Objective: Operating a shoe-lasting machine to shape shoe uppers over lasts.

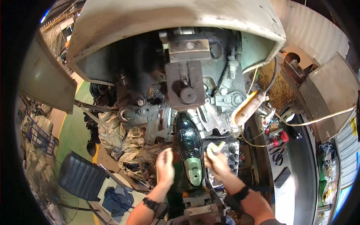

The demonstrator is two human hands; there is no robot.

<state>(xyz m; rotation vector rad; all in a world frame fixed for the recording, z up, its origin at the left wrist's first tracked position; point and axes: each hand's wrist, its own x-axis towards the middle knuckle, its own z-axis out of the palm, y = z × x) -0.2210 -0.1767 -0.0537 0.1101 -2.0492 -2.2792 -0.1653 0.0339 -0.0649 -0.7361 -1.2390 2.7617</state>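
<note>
A glossy black shoe upper [188, 139] is stretched over a pale green shoe last [194, 169], toe pointing away from me into the machine's metal jaws. To the left of it, apart from the shoe, is my left hand [165, 167], fingers up and holding nothing I can see. My right hand [217, 162] is closed at the right side of the shoe. Between its fingers sticks out a small pale strip [216, 147], slightly blurred, whose kind I cannot make out. Directly beyond the toe hangs the machine's dark metal block [185, 84].
A large beige machine hood [172, 15] arches overhead. A lamp [248, 107] on a cable hangs at the right, above a bench with scissors [278, 155] and a red tool [279, 138]. At the left stand a black chair [81, 175] and pale sacks [112, 131].
</note>
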